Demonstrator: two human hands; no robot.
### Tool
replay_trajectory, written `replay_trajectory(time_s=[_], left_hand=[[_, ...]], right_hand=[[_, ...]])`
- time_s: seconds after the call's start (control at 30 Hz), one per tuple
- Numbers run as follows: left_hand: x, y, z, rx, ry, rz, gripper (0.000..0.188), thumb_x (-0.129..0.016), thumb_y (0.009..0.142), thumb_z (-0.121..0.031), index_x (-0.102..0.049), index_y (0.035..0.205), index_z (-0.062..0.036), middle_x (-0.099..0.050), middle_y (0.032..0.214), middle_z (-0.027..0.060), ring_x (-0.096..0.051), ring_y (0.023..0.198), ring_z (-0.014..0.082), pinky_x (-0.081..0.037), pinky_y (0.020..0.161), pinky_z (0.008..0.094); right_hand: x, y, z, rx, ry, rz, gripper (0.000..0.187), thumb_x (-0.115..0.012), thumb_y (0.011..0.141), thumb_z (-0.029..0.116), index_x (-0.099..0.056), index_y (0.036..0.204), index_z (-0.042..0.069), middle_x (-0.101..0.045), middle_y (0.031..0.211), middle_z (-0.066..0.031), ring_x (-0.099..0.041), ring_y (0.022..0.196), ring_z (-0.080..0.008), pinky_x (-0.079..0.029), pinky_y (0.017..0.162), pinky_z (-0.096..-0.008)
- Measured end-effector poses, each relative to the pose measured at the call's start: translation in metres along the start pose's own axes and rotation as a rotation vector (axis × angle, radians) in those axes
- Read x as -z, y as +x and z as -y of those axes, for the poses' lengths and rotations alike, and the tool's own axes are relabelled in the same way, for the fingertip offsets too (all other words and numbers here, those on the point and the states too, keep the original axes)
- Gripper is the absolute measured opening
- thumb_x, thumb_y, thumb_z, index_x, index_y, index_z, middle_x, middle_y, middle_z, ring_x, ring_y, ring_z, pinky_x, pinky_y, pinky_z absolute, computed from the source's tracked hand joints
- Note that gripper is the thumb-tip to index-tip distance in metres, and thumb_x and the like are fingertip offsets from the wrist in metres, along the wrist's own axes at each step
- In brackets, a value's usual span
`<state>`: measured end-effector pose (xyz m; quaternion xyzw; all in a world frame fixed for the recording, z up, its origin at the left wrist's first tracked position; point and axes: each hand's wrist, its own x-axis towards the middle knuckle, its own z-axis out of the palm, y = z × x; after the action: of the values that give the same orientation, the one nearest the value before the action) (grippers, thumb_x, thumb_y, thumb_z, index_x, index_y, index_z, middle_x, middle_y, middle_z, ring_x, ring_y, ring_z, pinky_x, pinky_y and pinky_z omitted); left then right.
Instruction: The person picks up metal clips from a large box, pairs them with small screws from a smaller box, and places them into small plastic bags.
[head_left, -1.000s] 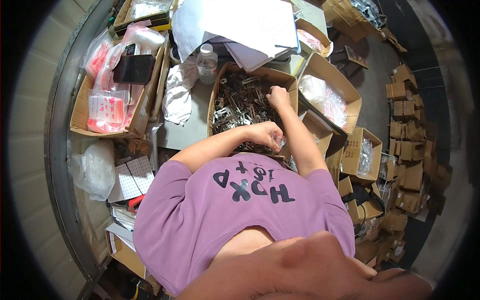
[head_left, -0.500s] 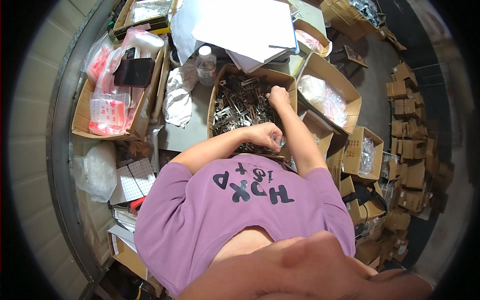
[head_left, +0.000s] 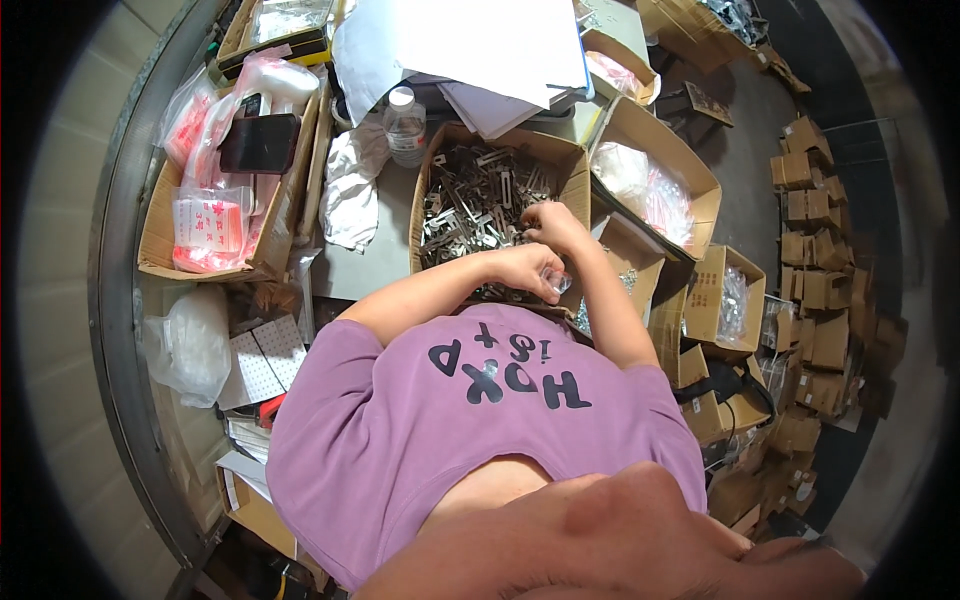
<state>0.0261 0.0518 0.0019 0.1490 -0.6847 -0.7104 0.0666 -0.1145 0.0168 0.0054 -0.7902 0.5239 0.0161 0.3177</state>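
Observation:
In front of me a cardboard box [head_left: 573, 172] holds a heap of slotted flat metal pieces [head_left: 470, 200]. My left hand [head_left: 525, 268] is over the near part of this box, its fingers closed on a small clear plastic bag [head_left: 556, 281]. What the bag contains is too small to make out. Just beyond it, my right hand [head_left: 556, 224] reaches down to the metal pieces at the box's right side. Its fingers are curled together, and anything between them is hidden.
A clear bottle [head_left: 405, 128] and a white cloth [head_left: 352, 190] lie left of the metal pieces. Farther left, a carton of plastic bags [head_left: 212, 222] carries a black phone [head_left: 260, 145]. Papers [head_left: 470, 45] cover the back. On the right stand an open carton [head_left: 700, 225] and a tray of small parts [head_left: 640, 262].
My right hand has come nearer to me, from beside the box's right wall to just above my left hand. The left hand keeps the small bag in nearly the same place.

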Motion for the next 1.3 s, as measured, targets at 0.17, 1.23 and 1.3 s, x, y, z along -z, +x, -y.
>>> replay_trajectory(time_s=[0.17, 1.23, 1.3], left_hand=[[-0.002, -0.001, 0.003, -0.010, -0.079, 0.022, 0.024, -0.074, 0.071, -0.010, -0.052, 0.067, -0.0041, -0.056, 0.066, -0.0025, -0.053, 0.065, 0.0055, -0.043, 0.059, 0.0222], [0.011, 0.003, 0.005, -0.056, -0.940, -0.443, 0.023, -0.065, 0.081, -0.013, -0.056, 0.101, -0.0062, -0.062, 0.092, 0.0041, -0.061, 0.085, 0.0148, -0.049, 0.079, 0.0292], [0.011, -0.001, -0.003, -0.044, -1.037, -0.483, 0.022, -0.064, 0.082, -0.012, -0.055, 0.101, -0.0078, -0.062, 0.092, 0.0035, -0.061, 0.086, 0.0155, -0.050, 0.078, 0.0301]], right_hand=[[0.007, -0.004, 0.007, -0.192, 0.077, -0.230, 0.039, -0.058, 0.071, -0.001, -0.058, 0.109, 0.007, -0.060, 0.099, -0.0209, -0.057, 0.094, -0.0368, -0.045, 0.082, -0.0415], [0.038, -0.097, 0.024, -0.068, 0.626, -0.503, 0.027, -0.068, 0.072, 0.004, -0.064, 0.098, -0.001, -0.066, 0.078, -0.0072, -0.058, 0.070, -0.0093, -0.047, 0.065, -0.0236], [0.031, -0.101, 0.027, -0.047, 0.693, -0.495, 0.027, -0.069, 0.072, 0.001, -0.064, 0.098, -0.003, -0.067, 0.083, -0.0062, -0.059, 0.073, -0.0087, -0.047, 0.067, -0.0223]])
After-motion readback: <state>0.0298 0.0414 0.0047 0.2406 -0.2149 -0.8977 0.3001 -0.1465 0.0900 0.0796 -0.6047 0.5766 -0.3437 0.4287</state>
